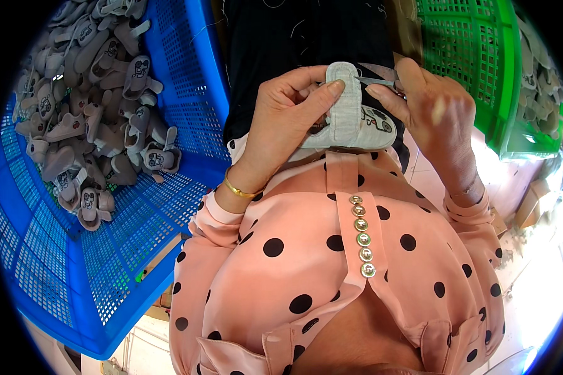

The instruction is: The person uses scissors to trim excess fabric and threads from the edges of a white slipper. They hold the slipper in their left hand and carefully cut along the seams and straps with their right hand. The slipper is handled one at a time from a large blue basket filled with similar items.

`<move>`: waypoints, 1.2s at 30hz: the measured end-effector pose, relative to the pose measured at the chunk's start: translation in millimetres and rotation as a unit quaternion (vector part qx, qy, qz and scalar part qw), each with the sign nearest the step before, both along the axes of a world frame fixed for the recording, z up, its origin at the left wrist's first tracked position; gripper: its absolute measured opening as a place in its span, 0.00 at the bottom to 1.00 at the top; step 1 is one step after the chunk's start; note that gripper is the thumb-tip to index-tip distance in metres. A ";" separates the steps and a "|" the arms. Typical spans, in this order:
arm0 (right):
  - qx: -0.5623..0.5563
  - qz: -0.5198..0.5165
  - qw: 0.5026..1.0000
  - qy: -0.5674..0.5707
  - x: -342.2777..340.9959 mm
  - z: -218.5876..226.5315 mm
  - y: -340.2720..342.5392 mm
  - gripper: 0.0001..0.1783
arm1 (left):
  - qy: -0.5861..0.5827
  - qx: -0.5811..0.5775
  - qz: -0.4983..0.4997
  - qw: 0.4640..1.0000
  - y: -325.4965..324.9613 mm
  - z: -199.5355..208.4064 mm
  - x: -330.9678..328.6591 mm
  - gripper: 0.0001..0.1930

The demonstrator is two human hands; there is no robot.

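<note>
A small light-grey fabric shoe point(376, 134) with a black line drawing on its toe is in front of my lap. My left hand point(291, 106) grips it, the thumb pressing on its raised strap point(344, 112), which has stitching along its edge. In my right hand point(441, 106) is a small metal cutting tool, likely thread snips point(381, 82), pinched between thumb and fingers. The pointed blade tip lies beside the strap's right edge, near its rounded top. My right fingers cover most of the tool's handle.
To my left a large blue plastic basket point(197, 69) holds a heap of similar grey shoes point(109, 62). A green basket point(469, 37) at the right has more grey pieces point(541, 94). Loose threads cling to the dark cloth point(294, 37) over my lap. A cardboard box point(532, 203) stands at the far right.
</note>
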State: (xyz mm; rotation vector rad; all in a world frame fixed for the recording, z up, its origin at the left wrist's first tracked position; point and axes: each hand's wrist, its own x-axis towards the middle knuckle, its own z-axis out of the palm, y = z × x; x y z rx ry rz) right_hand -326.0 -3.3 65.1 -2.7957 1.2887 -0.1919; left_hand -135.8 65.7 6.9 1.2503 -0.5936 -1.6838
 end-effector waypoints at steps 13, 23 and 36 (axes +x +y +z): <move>0.024 -0.032 0.996 -0.076 -2.1 -24.9 8.5 0.23 | 0.019 0.015 -0.016 1.000 0.2 -0.3 1.9 0.13; 0.613 -0.179 0.459 -0.618 -22.6 -18.2 -17.5 0.17 | 0.019 0.047 -0.017 0.999 -1.3 0.0 -1.7 0.10; 0.021 0.055 0.996 -0.065 -14.8 -13.6 -9.2 0.19 | 0.085 0.062 -0.011 0.994 -6.2 5.5 6.4 0.12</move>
